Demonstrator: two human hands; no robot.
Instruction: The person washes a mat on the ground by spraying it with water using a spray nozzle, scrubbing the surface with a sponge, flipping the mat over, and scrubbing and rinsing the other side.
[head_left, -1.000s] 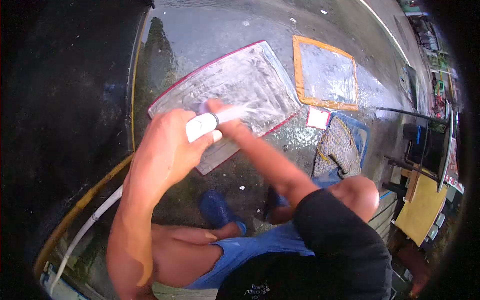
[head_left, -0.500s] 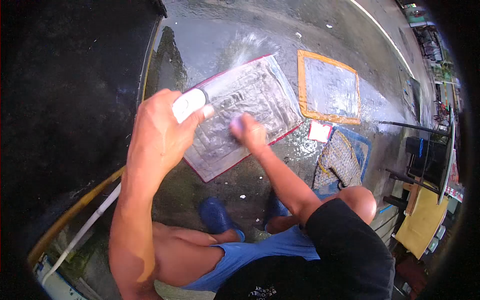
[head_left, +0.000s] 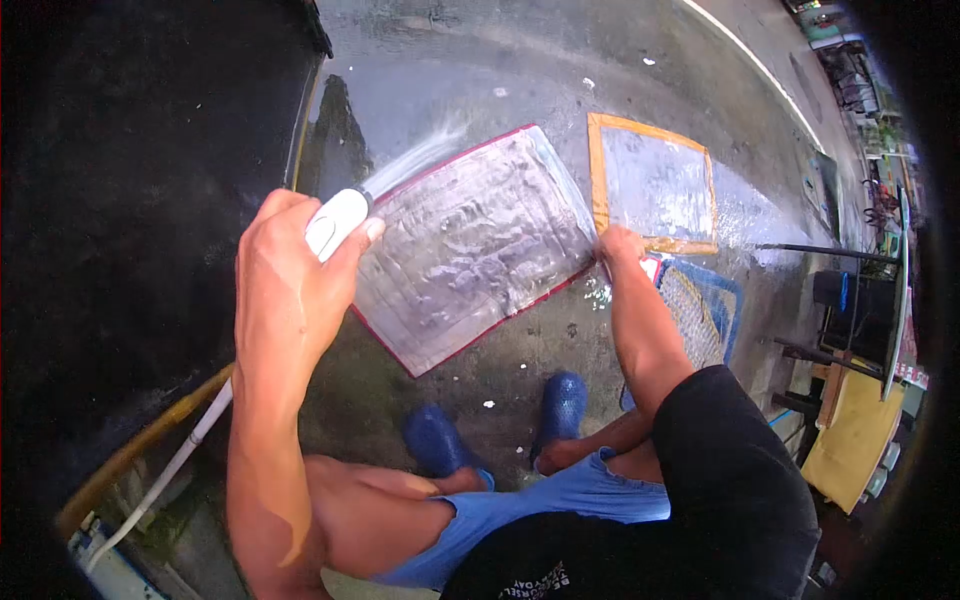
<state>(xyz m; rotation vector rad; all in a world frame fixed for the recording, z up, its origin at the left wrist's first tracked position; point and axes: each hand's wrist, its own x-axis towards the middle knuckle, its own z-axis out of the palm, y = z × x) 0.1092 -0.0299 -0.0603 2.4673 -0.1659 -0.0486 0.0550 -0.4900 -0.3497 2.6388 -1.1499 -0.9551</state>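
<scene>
My left hand (head_left: 300, 245) is wrapped around a white spray nozzle (head_left: 338, 222), and a stream of water shoots from it past the mat's upper edge. A wet grey floor mat (head_left: 470, 250) with dark red edging lies flat on the ground in front of me. At its right corner, my right hand (head_left: 622, 243) is closed, with the fingers pinched on the mat's edge. Beside that hand lies a second mat (head_left: 655, 180), grey with an orange border. A small red-and-white packet (head_left: 651, 268) shows partly behind my wrist.
A woven grey mat (head_left: 693, 315) lies on a blue mat (head_left: 733, 295) at the right, partly behind my arm. My blue shoes (head_left: 435, 440) stand on wet concrete (head_left: 500, 60). A dark surface (head_left: 150, 200) borders the left, with a white pipe (head_left: 185, 455) below it.
My right hand has moved right, from the middle of the grey mat to its corner. The small purplish thing it held no longer shows. The nozzle has shifted slightly left, still spraying.
</scene>
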